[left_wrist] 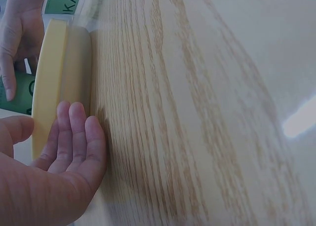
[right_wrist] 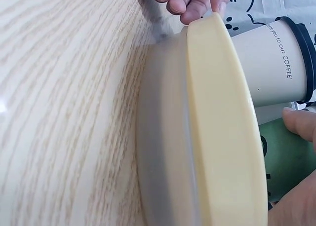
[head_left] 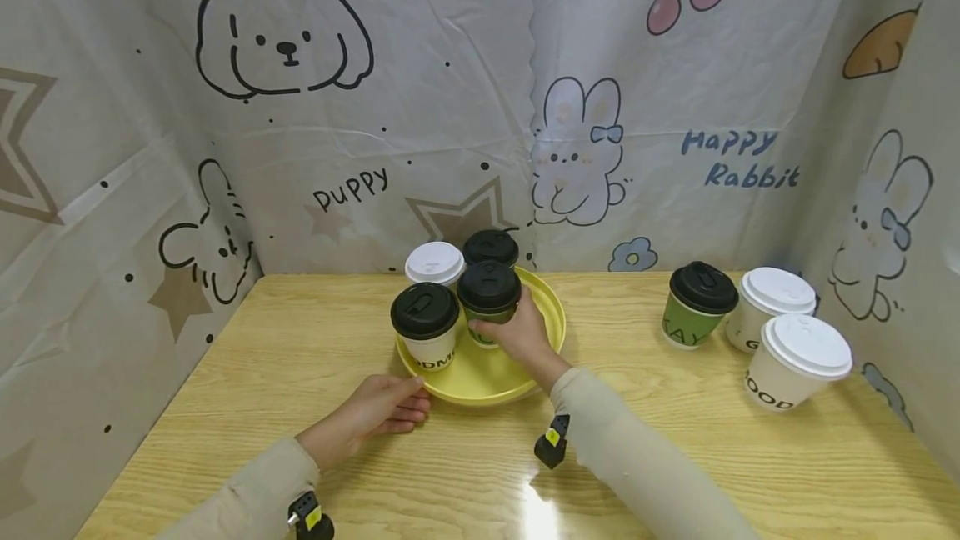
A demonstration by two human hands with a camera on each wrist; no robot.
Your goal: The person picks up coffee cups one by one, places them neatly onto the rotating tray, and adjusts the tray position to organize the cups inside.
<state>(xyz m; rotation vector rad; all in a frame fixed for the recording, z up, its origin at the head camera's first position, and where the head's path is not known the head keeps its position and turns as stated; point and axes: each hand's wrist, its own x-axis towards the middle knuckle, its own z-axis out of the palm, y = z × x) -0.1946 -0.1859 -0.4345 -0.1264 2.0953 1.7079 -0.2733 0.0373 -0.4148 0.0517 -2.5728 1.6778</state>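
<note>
A round yellow tray (head_left: pixel 480 386) carries several lidded paper cups. My right hand (head_left: pixel 525 332) grips a green cup (head_left: pixel 482 338) with a black lid, thumb on its near side; in the right wrist view that thumb lies along the green cup (right_wrist: pixel 289 157). With my left hand (head_left: pixel 386 407) I pinch the tray's near-left rim, thumb on top and fingers below, as the left wrist view shows on the rim (left_wrist: pixel 47 93). A cream cup (head_left: pixel 427 332) with a black lid stands left of the green one. Behind them are a white-lidded cup (head_left: pixel 435 262) and another black-lidded cup (head_left: pixel 491 247).
On the right of the wooden table (head_left: pixel 645 457) stand a green cup (head_left: pixel 696 307) with a black lid and two white-lidded cream cups (head_left: pixel 768 298), the nearer cream cup (head_left: pixel 797 361) in front. A printed curtain (head_left: pixel 450 107) borders the table's back and sides.
</note>
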